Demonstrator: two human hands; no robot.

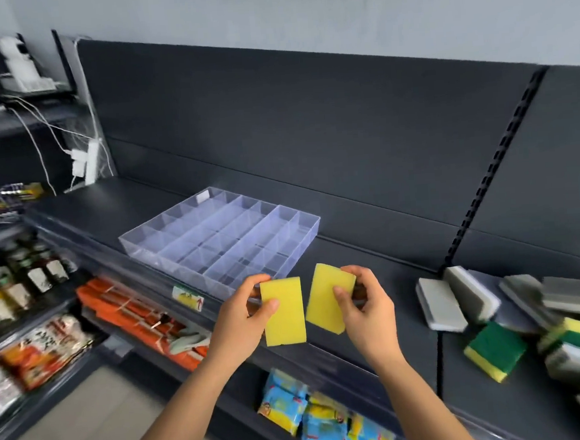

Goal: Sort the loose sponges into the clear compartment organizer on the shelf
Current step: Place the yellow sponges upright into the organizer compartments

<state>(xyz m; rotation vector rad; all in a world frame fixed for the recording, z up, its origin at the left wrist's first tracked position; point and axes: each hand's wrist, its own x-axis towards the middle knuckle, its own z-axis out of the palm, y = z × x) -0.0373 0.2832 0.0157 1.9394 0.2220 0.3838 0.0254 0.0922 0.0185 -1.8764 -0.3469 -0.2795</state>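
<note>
Loose sponge pile (pixel 514 310) on shelf (pixel 109 205), well right of clear organizer (pixel 221 238)

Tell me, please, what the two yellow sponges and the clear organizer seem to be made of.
Left sponge and right sponge: probably soft foam, matte, with an even, grainy yellow face. Organizer: seemingly rigid clear plastic, glossy; the dark shelf shows through its walls.

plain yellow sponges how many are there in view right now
2. One plain yellow rectangular foam sponge is pinched in the left hand, a second yellow sponge in the right hand. More may be hidden in the blurred sponge pile at far right.
</note>
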